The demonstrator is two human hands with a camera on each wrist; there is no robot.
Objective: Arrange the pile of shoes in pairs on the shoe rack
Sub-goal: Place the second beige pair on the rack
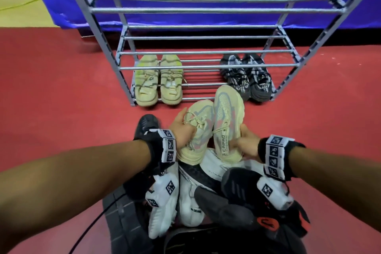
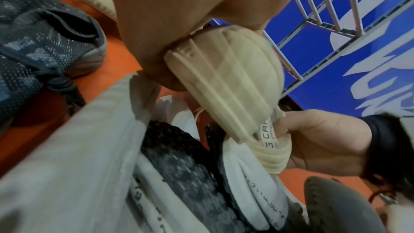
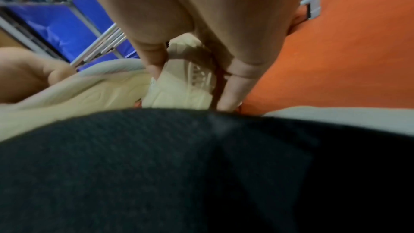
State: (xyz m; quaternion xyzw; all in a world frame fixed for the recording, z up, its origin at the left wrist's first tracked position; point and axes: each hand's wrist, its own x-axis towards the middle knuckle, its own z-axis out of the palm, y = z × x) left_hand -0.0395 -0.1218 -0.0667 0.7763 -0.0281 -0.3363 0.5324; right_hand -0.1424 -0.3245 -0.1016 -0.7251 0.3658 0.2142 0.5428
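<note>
Two cream shoes in hand: knitted mesh uppers with grey and pink streaks, ribbed rubber soles, flat laces, printed heel strap.
Left cream shoe [image 1: 195, 132]: held above the pile, toe toward the rack, tilted to the right so it leans on its mate.
Right cream shoe [image 1: 227, 121]: held beside it, touching it; toe reaches close to the rack's lowest front bar.
Left hand [image 1: 182, 130]: fingers curled round the outer side of the left cream shoe, thumb near the laces; grasping it.
Right hand [image 1: 247, 144]: fingers [image 3: 235, 84] clamped on the heel of the right cream shoe, thumb on the strap side; grasping it.
Wrist bands: black straps carrying white blocks printed with square black markers, one on each wrist.
Shoe rack [image 1: 206, 9]: grey metal tubes, round horizontal bars in tiers, slanted side posts; stands on the floor.
Lowest tier, left: pair of pale yellow-green shoes [image 1: 157, 80], knitted, side by side, heels toward the person.
Lowest tier, right: pair of black-and-white patterned shoes [image 1: 246, 76], side by side, touching.
Pile [image 1: 206, 196]: white, black and dark grey knitted shoes heaped together on the floor beneath the forearms; one black shoe shows a red mark.
Floor [image 1: 61, 88]: red, matt, smooth.
Backdrop [image 1: 185, 18]: blue sheet behind the rack.
</note>
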